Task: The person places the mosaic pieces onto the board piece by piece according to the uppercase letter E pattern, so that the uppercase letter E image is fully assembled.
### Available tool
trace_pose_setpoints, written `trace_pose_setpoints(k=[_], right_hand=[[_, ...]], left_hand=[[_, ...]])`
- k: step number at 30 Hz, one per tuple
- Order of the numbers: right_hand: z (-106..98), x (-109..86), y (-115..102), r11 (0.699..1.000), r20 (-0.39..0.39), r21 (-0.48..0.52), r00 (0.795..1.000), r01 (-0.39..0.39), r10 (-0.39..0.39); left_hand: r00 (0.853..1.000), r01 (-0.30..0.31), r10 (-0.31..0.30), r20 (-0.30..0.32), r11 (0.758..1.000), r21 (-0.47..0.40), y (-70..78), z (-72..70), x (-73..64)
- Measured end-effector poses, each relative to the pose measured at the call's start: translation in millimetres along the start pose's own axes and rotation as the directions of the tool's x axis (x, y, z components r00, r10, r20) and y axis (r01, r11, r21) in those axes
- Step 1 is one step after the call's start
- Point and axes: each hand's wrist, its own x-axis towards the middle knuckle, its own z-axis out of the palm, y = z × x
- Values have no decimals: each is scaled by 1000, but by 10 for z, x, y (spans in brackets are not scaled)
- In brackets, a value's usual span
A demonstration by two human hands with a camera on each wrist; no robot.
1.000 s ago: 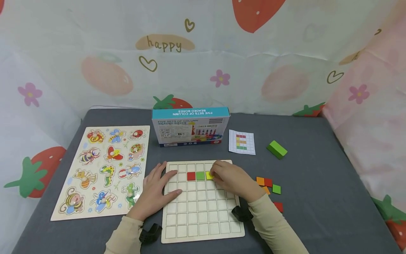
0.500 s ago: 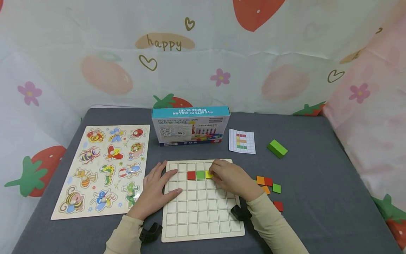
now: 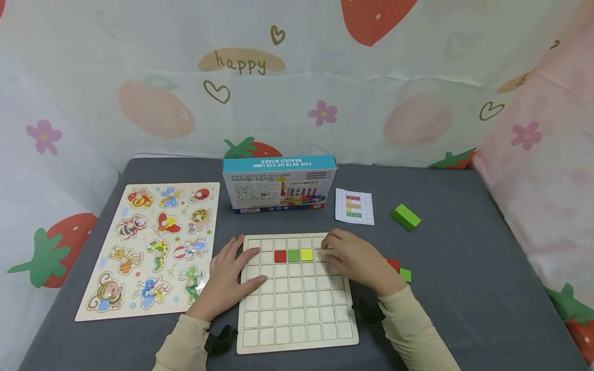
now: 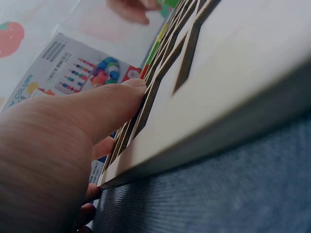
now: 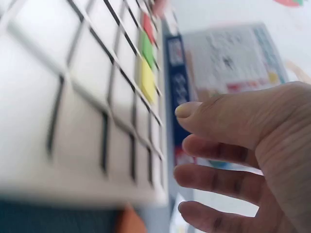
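Observation:
A pale grid board (image 3: 295, 300) lies on the table. Red (image 3: 280, 256), green (image 3: 294, 255) and yellow (image 3: 307, 255) square tiles sit side by side in its second row from the back. My left hand (image 3: 226, 281) rests on the board's left edge with fingers spread; in the left wrist view its thumb (image 4: 114, 99) touches the rim. Above the board's back right corner is my right hand (image 3: 355, 257). Its fingers are loosely bent and apart in the right wrist view, with nothing between them, and the yellow tile (image 5: 147, 81) stands clear of them.
Loose red (image 3: 393, 264) and green (image 3: 406, 274) tiles lie partly hidden behind the right wrist. Behind the board stand a box (image 3: 278, 188) and a small pattern card (image 3: 354, 207). A green block (image 3: 406, 217) is at right, an insect puzzle board (image 3: 153, 219) at left.
My right hand has let go of the yellow tile and moved right, so the whole tile now shows. The arm covers more loose tiles. My left hand has stayed put.

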Motion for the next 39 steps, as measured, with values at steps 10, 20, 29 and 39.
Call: trace_pose_setpoints(k=[10,20,29,39], right_hand=[[-350,-734,366,951,97,-19,946,-310,310],[-479,-1283,609,928,102,2,924,-371,369],[-409,-1325,623,903,206,52,889,-426,408],[-356,-1332,598,933,91,-11,929,-360,360]], left_hand=[[1000,13,-13,12,1000,8,0,-3,8],[1000,11,-11,11,1000,16,-12,3,12],[1000,7,-7,9,1000,9,-3,-5,-4],[1000,9,-9,10,1000,16,-3,2,2]])
